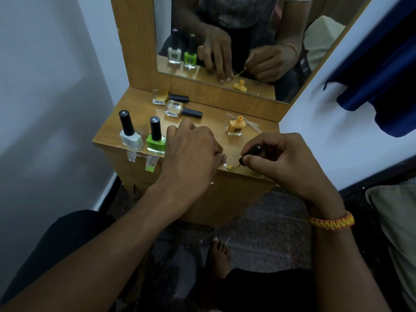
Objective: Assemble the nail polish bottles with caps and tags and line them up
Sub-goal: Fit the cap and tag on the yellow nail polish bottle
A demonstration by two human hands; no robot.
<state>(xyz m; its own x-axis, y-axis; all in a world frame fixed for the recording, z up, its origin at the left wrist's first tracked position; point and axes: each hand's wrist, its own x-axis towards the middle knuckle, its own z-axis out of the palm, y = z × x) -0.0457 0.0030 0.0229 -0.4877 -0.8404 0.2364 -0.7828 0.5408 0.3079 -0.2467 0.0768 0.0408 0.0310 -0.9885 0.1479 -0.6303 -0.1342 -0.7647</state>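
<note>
Fingers (252, 159) of the right hand (286, 163) curl round a black cap (251, 154), pinching it just above the front edge of the wooden tabletop (216, 122); a clear tag (231, 165) smeared with yellow lies under the cap's tip. Left hand (191, 154) rests beside it, palm down, its fingertips pressing that same tag flat, thumb almost touching the right fingers.

Just beyond the right fingers stands one uncapped yellow bottle (235, 127) on a scrap of clear film. To the left of the left hand stand two capped bottles in a row at the tabletop's edge: a green bottle (155, 141) nearest the knuckles, then a white bottle (131, 137); a clear tag hangs over the edge below each, two in all. Farther back from the fingers lie two capped bottles on their sides, barcodes up, one pale clear bottle (174, 109) and one gold bottle (160, 97) behind it. That makes five bottles counted.

A mirror (225, 37) in a wooden frame rises behind the tabletop and reflects both hands and three bottles. White walls flank it, blue cloth (378, 86) hangs to the right, and a dark speckled floor (258, 239) lies below, with one bare foot (219, 255) on it. An orange braided wristband (331, 221) circles the right wrist
</note>
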